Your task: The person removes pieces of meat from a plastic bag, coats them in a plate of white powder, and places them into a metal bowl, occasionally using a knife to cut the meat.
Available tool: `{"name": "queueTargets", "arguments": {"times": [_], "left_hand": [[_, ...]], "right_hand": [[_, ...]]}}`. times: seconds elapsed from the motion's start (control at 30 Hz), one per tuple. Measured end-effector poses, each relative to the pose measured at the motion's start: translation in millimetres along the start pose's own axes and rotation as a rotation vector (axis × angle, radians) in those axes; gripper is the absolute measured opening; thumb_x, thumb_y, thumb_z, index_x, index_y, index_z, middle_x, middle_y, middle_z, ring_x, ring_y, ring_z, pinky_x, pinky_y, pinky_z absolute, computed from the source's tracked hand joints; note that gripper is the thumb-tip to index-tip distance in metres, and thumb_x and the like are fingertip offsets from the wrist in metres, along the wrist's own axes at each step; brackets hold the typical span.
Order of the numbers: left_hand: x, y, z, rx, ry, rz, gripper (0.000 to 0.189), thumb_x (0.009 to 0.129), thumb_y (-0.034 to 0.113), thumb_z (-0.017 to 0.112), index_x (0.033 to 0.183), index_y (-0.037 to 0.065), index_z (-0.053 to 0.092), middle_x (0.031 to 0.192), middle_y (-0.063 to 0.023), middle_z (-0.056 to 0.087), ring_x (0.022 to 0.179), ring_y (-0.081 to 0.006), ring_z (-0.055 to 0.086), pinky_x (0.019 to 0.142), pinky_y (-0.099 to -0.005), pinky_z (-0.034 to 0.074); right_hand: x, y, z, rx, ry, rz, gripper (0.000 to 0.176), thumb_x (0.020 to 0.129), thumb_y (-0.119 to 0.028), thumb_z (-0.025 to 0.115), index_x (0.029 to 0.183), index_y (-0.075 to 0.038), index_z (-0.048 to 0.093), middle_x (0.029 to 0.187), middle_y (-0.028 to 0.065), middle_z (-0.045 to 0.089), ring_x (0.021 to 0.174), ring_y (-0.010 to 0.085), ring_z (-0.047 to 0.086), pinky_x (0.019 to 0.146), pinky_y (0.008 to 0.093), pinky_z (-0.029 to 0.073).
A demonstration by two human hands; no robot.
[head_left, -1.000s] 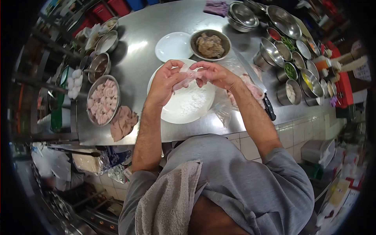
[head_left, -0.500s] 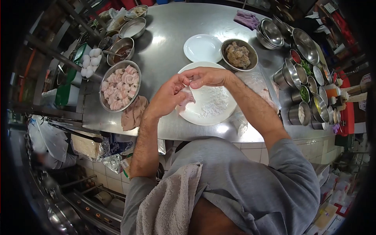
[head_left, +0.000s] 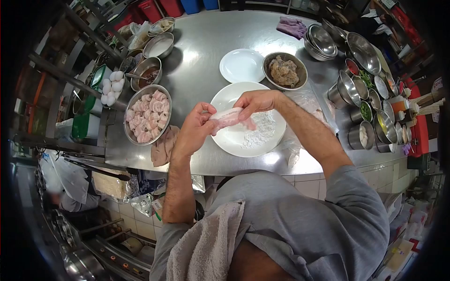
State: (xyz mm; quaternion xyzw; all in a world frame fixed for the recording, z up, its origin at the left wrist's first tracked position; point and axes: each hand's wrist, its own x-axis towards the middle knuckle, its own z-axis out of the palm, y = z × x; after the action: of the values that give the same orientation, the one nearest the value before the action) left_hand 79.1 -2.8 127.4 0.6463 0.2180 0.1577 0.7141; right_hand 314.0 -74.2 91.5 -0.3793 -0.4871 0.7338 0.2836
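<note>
A pale pink slice of raw meat (head_left: 228, 117) with white fat stripes is stretched between my hands over a white plate (head_left: 222, 96). My left hand (head_left: 193, 129) pinches its left end, thumb on the near side. At the other end, my right hand (head_left: 257, 102) grips the slice between thumb and fingers, and a loose pink piece dangles below it. White powder (head_left: 260, 133) is heaped on the right half of the plate. Left of my hands stands a steel bowl (head_left: 126, 122) filled with rolled meat pieces (head_left: 149, 114).
Beyond the plate are a second white plate (head_left: 241, 65) and a steel bowl of minced filling (head_left: 283, 71). A plastic bag (head_left: 304, 110) lies under my right forearm. A tan cloth (head_left: 164, 146) is by my left wrist. Eggs (head_left: 112, 88) sit left; several seasoning containers (head_left: 361, 136) crowd the right.
My hands have moved apart, the right one shifting right and down. The meat slice, earlier bunched and hanging at my left hand, is now drawn out between both hands.
</note>
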Motion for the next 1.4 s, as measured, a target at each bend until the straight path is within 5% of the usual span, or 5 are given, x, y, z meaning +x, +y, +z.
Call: {"name": "queueTargets", "arguments": {"times": [0.37,0.63,1.03,1.23,1.4], "left_hand": [[19.8,-116.4,41.7,0.064,0.249,-0.058,0.018,0.079,0.001,0.055,0.095,0.0,0.046,0.07,-0.01,0.059,0.058,-0.0143,0.057,0.048,-0.0288,0.043],[29.3,-126.8,50.2,0.99,0.271,-0.002,0.01,0.078,0.007,0.058,0.086,0.002,0.057,0.076,-0.0152,0.06,0.073,-0.0308,0.059,0.066,-0.0405,0.046],[19.8,-102.2,47.6,1.393,0.088,-0.035,0.015,0.077,0.01,0.055,0.09,0.006,0.06,0.092,-0.0107,0.054,0.091,-0.028,0.05,0.077,-0.0423,0.037],[37.1,-79.1,73.7,1.299,0.149,0.207,0.015,0.075,0.01,0.059,0.09,0.009,0.061,0.09,-0.0077,0.055,0.09,-0.0278,0.051,0.077,-0.0418,0.037],[41.4,-58.4,155.8,0.885,-0.108,0.494,0.014,0.073,0.01,0.064,0.087,0.008,0.063,0.089,-0.0081,0.056,0.092,-0.0262,0.052,0.079,-0.0403,0.037]], "right_hand": [[16.5,-1.0,-65.6,-0.979,0.451,0.14,0.03,0.063,-0.012,0.069,0.092,-0.005,0.062,0.077,0.0066,0.062,0.07,0.0184,0.058,0.062,0.0296,0.045],[49.6,36.3,-37.7,-1.691,0.685,0.067,0.014,0.076,-0.011,0.056,0.088,-0.01,0.064,0.095,0.0081,0.058,0.095,0.0255,0.053,0.077,0.0402,0.043],[-112.9,23.5,5.0,-0.785,1.37,-0.086,0.018,0.07,-0.014,0.063,0.087,-0.007,0.064,0.077,0.012,0.062,0.072,0.0269,0.061,0.068,0.0378,0.045],[-180.2,83.5,68.6,-0.897,1.37,0.502,0.02,0.073,-0.023,0.064,0.081,-0.005,0.066,0.071,0.0117,0.06,0.067,0.0257,0.059,0.063,0.036,0.047],[-145.3,130.8,102.3,-1.178,1.525,0.406,0.016,0.074,-0.019,0.06,0.086,-0.01,0.065,0.086,0.0089,0.055,0.084,0.0255,0.054,0.071,0.0396,0.042]]}}
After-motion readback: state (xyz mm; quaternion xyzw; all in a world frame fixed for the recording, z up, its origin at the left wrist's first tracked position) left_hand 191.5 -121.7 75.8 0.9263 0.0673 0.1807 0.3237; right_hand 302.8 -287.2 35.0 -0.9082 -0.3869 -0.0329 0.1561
